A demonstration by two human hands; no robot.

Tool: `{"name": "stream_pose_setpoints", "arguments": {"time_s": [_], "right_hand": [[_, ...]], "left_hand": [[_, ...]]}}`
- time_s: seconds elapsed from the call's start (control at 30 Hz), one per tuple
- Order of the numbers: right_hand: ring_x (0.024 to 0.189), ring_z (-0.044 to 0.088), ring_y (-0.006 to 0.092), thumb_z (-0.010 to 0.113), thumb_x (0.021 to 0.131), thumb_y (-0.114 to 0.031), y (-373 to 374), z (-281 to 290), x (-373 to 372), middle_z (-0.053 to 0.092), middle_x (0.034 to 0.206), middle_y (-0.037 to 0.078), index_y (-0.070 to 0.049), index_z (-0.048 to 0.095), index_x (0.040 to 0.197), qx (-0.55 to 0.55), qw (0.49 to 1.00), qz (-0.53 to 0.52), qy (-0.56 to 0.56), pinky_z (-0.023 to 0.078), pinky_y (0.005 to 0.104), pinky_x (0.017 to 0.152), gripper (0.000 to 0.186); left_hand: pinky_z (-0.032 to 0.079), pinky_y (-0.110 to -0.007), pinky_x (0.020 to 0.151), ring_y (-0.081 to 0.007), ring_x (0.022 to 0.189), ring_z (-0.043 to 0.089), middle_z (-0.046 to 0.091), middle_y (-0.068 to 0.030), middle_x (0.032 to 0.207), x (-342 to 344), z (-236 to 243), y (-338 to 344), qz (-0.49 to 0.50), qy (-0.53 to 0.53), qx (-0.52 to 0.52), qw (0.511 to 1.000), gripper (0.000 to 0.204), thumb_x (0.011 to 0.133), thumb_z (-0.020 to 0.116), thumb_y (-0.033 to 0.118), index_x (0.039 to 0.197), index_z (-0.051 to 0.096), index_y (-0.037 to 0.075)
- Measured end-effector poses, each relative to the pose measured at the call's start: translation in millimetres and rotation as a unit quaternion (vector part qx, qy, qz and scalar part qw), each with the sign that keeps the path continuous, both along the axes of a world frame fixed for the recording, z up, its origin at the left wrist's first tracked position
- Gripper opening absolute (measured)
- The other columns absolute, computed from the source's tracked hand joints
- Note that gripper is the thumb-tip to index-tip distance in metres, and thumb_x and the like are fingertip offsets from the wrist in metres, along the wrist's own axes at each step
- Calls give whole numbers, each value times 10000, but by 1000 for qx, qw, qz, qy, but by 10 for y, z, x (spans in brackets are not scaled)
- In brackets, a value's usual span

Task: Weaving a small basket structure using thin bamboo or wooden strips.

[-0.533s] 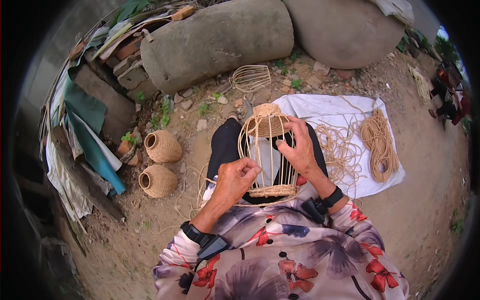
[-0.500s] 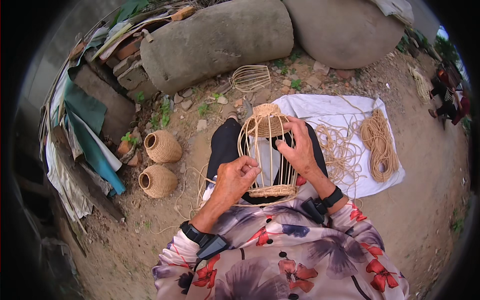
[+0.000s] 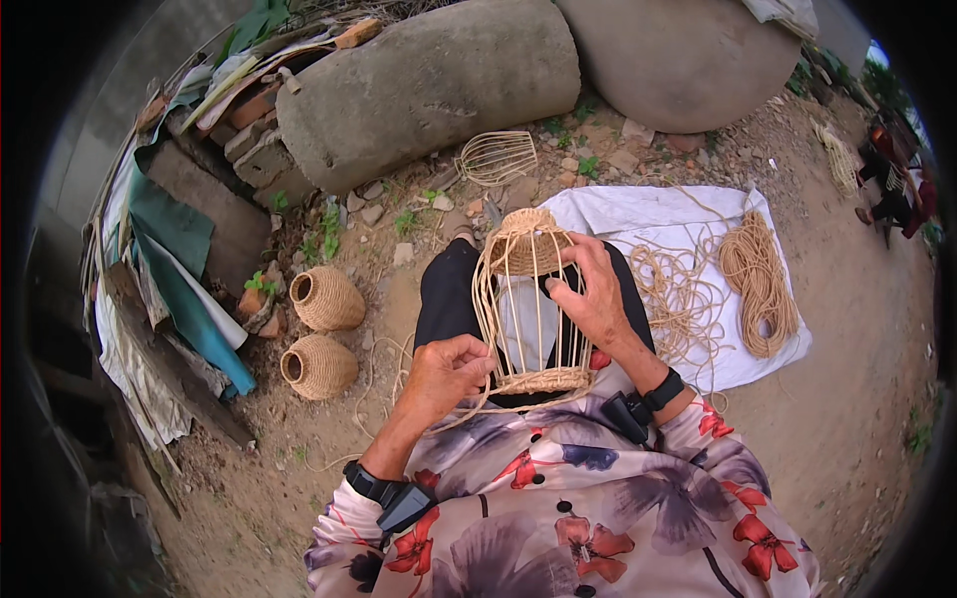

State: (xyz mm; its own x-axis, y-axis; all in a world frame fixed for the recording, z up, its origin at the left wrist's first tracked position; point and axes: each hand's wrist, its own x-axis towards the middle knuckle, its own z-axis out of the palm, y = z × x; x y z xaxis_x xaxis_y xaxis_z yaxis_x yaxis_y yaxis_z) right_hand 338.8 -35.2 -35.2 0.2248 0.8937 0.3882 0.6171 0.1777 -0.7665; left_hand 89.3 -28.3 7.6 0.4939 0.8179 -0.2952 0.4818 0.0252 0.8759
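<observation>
A half-woven basket (image 3: 528, 374) rests on its side across my lap, with bare upright ribs between a woven band at the near end and a woven part at the far end. My right hand (image 3: 595, 299) grips its ribs at the upper right, fingers curled round the outside and thumb inside. At the lower left of the basket, my left hand (image 3: 449, 374) is closed in a pinch on a tan cord (image 3: 481, 314), which runs up the basket's left side. The exact hold is partly hidden by the fingers.
Two finished-looking woven baskets (image 3: 327, 298) lie on the dirt to the left. On a white sheet (image 3: 588, 209) at the right are loose cord and a coiled hank (image 3: 758, 284). Beyond stand a bare basket frame (image 3: 496, 157) and a concrete cylinder (image 3: 429, 90). Another person (image 3: 895, 184) is at far right.
My left hand has moved left and slightly nearer to me, away from the middle of the ribs, drawing the cord along the basket's left side. My right hand keeps its grip.
</observation>
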Motion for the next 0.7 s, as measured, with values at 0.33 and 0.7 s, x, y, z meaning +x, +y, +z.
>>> {"name": "stream_pose_setpoints", "arguments": {"time_s": [0.33, 0.7], "right_hand": [[1151, 479, 393, 690, 726, -192, 30, -110, -22, 498, 1279, 200, -28, 576, 1026, 38, 999, -8, -17, 398, 463, 985, 361], [1177, 478, 383, 686, 735, -197, 23, -125, -2, 494, 1289, 190, -31, 572, 1024, 23, 1000, -13, 1, 396, 449, 1001, 352]], "left_hand": [[499, -343, 570, -182, 627, 647, 644, -63, 777, 558, -38, 205, -46, 47, 313, 947, 160, 814, 694, 89, 964, 653, 52], [519, -333, 610, -190, 633, 626, 638, -73, 745, 507, 6, 186, -17, 28, 274, 961, 259, 814, 680, 37, 1060, 602, 63]]}}
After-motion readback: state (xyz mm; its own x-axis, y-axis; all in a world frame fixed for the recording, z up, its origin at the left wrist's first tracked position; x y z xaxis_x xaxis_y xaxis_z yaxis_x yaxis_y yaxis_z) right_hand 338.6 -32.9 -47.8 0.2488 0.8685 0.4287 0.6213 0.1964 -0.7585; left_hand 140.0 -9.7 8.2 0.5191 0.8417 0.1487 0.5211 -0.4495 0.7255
